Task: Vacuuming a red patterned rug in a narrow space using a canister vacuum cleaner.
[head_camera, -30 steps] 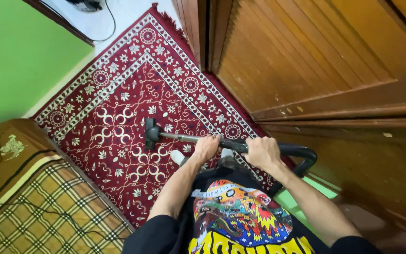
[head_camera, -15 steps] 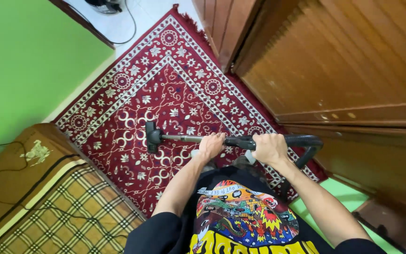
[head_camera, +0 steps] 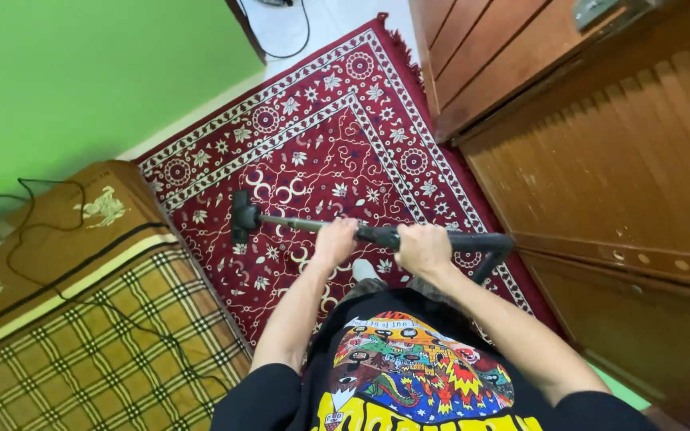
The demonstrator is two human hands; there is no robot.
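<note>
A: Starting at the left, what do you count?

B: One flat green painted wall [head_camera: 81,72]. Below it, one mattress with a brown-and-tan checked cloth cover [head_camera: 97,343], its brown border bearing a pale stitched emblem. One thin black cord [head_camera: 37,231] loops across it.

A: And the floor?

B: One dark red woven rug with white flower and scroll patterns [head_camera: 337,152], rectangular, with a fringed far edge. On it rests one black flat-shaped vacuum floor head [head_camera: 243,215], near the mattress corner. From it runs one slim grey metal vacuum tube [head_camera: 293,225], joined to one black plastic handle [head_camera: 377,236] and one black ribbed hose [head_camera: 485,251] bending down at the right.

A: The hands?

B: Two. The left hand [head_camera: 335,239] has its fingers curled tight around the tube where it meets the handle. The right hand [head_camera: 422,249] is wrapped fully round the black handle, just beside the left.

A: Further right?

B: One sock-covered pale foot [head_camera: 365,270] on the rug, under the handle, then brown varnished wooden panelled doors [head_camera: 600,160], grooved; I can make out two panels.
</note>
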